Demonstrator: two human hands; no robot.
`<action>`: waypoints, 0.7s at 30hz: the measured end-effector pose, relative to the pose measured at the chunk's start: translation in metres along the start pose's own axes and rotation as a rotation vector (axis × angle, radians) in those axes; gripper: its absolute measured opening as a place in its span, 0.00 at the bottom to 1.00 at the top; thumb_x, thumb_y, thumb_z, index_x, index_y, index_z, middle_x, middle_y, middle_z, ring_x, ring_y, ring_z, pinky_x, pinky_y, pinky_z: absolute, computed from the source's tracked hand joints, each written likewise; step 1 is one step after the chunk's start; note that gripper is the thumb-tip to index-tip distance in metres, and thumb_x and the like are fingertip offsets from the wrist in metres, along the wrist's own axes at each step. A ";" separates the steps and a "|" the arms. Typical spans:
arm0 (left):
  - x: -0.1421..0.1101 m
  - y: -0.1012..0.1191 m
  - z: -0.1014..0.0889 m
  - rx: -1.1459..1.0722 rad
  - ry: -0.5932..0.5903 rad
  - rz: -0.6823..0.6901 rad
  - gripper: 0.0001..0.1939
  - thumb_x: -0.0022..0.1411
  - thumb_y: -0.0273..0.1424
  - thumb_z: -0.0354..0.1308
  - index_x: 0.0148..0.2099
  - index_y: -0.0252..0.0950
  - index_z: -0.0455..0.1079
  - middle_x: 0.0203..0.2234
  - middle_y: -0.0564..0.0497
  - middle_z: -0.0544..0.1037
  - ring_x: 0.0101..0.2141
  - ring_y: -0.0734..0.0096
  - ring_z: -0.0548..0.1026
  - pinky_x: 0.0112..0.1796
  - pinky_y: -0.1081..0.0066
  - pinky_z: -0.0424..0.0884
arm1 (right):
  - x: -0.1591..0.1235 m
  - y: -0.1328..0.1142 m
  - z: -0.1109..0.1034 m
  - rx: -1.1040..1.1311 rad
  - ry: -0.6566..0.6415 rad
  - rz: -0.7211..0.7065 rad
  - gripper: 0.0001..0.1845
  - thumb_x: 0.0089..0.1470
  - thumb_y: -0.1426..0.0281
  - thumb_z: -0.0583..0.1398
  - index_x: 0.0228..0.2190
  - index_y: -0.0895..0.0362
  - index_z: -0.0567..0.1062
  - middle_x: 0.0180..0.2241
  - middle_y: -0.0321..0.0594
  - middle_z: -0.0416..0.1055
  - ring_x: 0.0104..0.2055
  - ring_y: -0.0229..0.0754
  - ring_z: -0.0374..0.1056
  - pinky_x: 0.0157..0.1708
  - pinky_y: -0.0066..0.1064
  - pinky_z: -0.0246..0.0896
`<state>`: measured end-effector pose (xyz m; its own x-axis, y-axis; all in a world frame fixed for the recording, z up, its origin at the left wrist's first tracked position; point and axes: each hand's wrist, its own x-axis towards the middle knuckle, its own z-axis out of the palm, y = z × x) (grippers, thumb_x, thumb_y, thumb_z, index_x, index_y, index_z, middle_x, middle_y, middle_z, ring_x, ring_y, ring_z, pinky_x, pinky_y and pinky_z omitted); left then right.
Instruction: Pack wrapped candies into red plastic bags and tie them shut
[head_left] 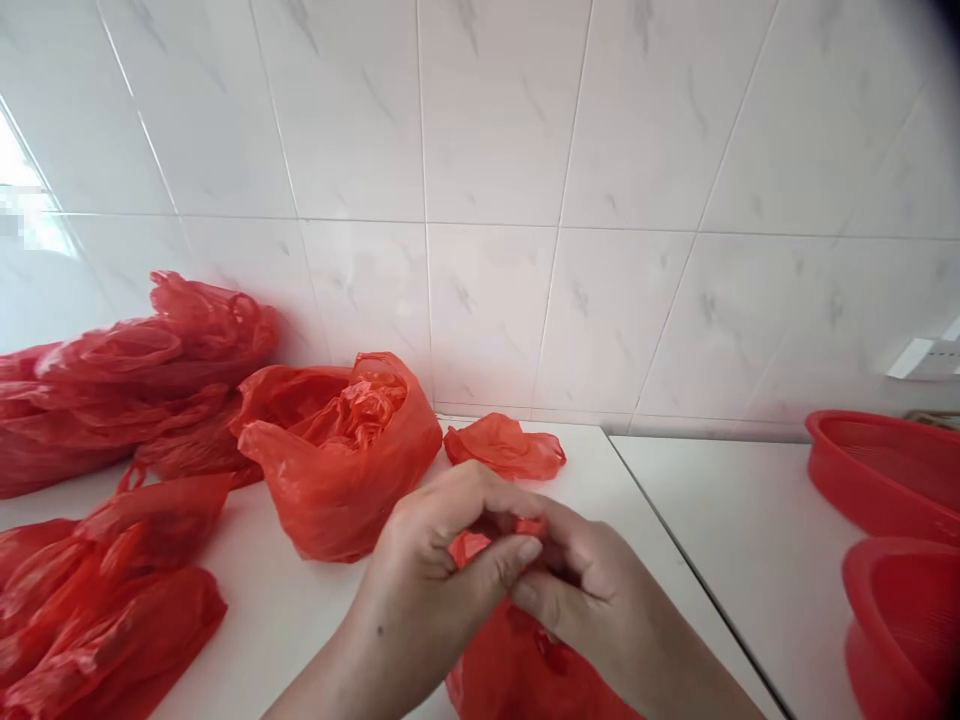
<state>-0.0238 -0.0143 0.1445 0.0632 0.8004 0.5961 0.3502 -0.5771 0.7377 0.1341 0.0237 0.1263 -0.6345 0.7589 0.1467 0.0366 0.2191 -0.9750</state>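
We look down at our two hands, close together just above the lower edge of the view. The left hand [431, 575] and the right hand [592, 590] both pinch the gathered top of a red bag [532, 675] - a narrow, tight grip, with the curled fingers [517, 500] hiding most of the plastic they hold. Small red folds show between the hands, and the rest of the thin, crumpled bag hangs below them, resting against a white counter [247, 640].

Left of the red bag, a flattened heap of bags [97, 610] lies at the counter's near edge. Farther left and beyond it, a stuffed bag [337, 460] sits plump and open, with crumpled plastic bulging from its mouth. Behind that, a long pile of bags [142, 375] lies against the wall.

Straight beyond the red bag, a small crumpled bag [504, 447] lies alone near the wall. To the right of the red bag, across a seam in the counter, are two red mesh baskets [889, 470] - one nearer us, one farther back. Past everything rises a white marbled tile wall [487, 200], with a wall socket [926, 360] at the far right.
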 end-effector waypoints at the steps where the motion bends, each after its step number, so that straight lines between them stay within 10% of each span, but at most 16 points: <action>1: 0.000 0.000 0.002 0.009 -0.036 0.013 0.10 0.57 0.21 0.57 0.38 0.43 0.70 0.29 0.58 0.73 0.30 0.77 0.71 0.33 0.76 0.69 | 0.002 0.002 0.000 -0.028 0.026 0.009 0.16 0.56 0.57 0.58 0.42 0.54 0.73 0.24 0.33 0.66 0.25 0.36 0.62 0.27 0.28 0.58; 6: 0.001 -0.011 0.009 0.280 -0.096 0.139 0.19 0.52 0.24 0.65 0.46 0.44 0.67 0.37 0.54 0.71 0.37 0.72 0.70 0.37 0.72 0.68 | 0.008 0.000 -0.007 -0.049 0.252 0.077 0.23 0.57 0.51 0.54 0.25 0.58 0.70 0.20 0.31 0.55 0.23 0.33 0.51 0.22 0.26 0.48; 11: 0.004 -0.022 0.014 0.435 -0.125 0.185 0.06 0.58 0.22 0.58 0.31 0.38 0.68 0.30 0.53 0.69 0.31 0.73 0.67 0.34 0.71 0.66 | 0.004 -0.006 -0.018 -0.039 0.147 0.056 0.25 0.61 0.53 0.48 0.31 0.58 0.75 0.19 0.32 0.57 0.21 0.34 0.52 0.21 0.27 0.49; 17: 0.006 -0.022 0.009 0.446 -0.036 -0.025 0.07 0.62 0.25 0.51 0.31 0.38 0.63 0.41 0.49 0.71 0.42 0.66 0.69 0.38 0.68 0.66 | -0.004 0.001 -0.047 -0.127 -0.087 -0.141 0.27 0.62 0.53 0.45 0.45 0.54 0.76 0.26 0.37 0.64 0.29 0.39 0.60 0.32 0.33 0.59; 21: 0.004 -0.018 0.009 0.435 -0.137 -0.211 0.05 0.63 0.28 0.48 0.33 0.41 0.60 0.28 0.57 0.72 0.28 0.72 0.68 0.28 0.73 0.62 | -0.006 -0.001 -0.044 -0.172 -0.015 -0.052 0.13 0.58 0.64 0.54 0.38 0.50 0.78 0.29 0.36 0.67 0.29 0.38 0.62 0.31 0.31 0.61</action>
<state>-0.0211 0.0010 0.1305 0.0607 0.9232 0.3795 0.7240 -0.3024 0.6200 0.1716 0.0463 0.1339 -0.6507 0.7345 0.1926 0.1342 0.3610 -0.9229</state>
